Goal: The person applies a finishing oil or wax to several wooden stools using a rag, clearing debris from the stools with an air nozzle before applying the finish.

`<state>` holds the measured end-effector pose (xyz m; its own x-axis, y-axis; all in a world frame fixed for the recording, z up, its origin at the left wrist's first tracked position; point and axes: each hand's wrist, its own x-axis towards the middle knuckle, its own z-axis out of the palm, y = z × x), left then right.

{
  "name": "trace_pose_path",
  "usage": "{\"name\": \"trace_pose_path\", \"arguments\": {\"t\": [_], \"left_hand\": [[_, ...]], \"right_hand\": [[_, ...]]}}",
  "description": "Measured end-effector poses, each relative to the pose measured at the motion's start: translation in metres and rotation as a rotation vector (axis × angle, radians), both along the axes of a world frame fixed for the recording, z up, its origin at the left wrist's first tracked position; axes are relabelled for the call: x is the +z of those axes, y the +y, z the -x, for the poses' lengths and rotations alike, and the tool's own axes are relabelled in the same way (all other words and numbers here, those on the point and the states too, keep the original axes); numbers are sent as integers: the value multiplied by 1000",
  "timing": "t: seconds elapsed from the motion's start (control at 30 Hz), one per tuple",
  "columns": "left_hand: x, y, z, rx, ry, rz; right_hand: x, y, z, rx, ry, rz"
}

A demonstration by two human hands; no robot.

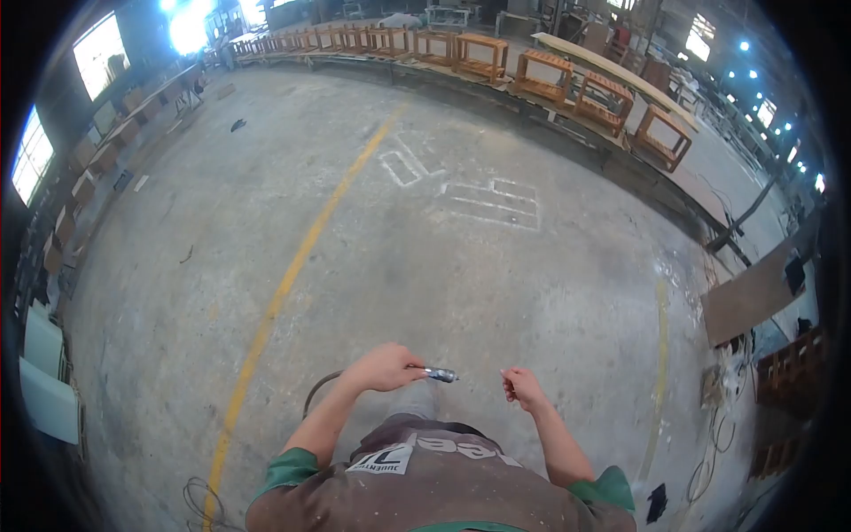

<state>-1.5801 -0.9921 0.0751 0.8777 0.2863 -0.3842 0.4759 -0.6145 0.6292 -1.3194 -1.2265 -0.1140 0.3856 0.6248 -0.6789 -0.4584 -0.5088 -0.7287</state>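
My left hand [386, 367] is wrapped round a slim, silver-and-dark cylindrical air tool [441, 374], whose tip points to the right. A dark hose [316, 387] runs from behind that hand down past my left forearm. To the right of the tool's tip, and apart from it, my right hand [522, 388] is raised with its fingers curled together. Whether anything small sits in those fingers is too fine to see. Both hands are in front of my body, above the concrete floor [479, 310].
A long bench carries a row of wooden stands [542, 75] across the back. One yellow line [292, 270] crosses the floor on the left. Boxes [105, 158] line the left wall. At the right are a brown board [753, 300], stacked slatted wood [792, 374] and loose cables [700, 479].
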Motion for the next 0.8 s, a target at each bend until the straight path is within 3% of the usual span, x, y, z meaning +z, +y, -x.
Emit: {"name": "trace_pose_path", "arguments": {"t": [0.17,0.33,0.37,0.43,0.67,0.8], "left_hand": [[-29,145,-89,142,-66,51],[-29,292,-207,243,-41,130],[-38,320,-232,183,-66,116],[-45,372,-279,107,-90,88],[-64,548,-435,104,-100,127],[-79,669,-516,242,-118,56]], "right_hand": [[-9,145,-143,41,-79,-7],[-21,269,-231,-418,46,-156],[-20,296,-256,-381,42,-160],[-27,345,-300,-537,67,-259],[-70,521,-453,-447,53,-211],[-77,683,-556,-368,109,-148]]}}
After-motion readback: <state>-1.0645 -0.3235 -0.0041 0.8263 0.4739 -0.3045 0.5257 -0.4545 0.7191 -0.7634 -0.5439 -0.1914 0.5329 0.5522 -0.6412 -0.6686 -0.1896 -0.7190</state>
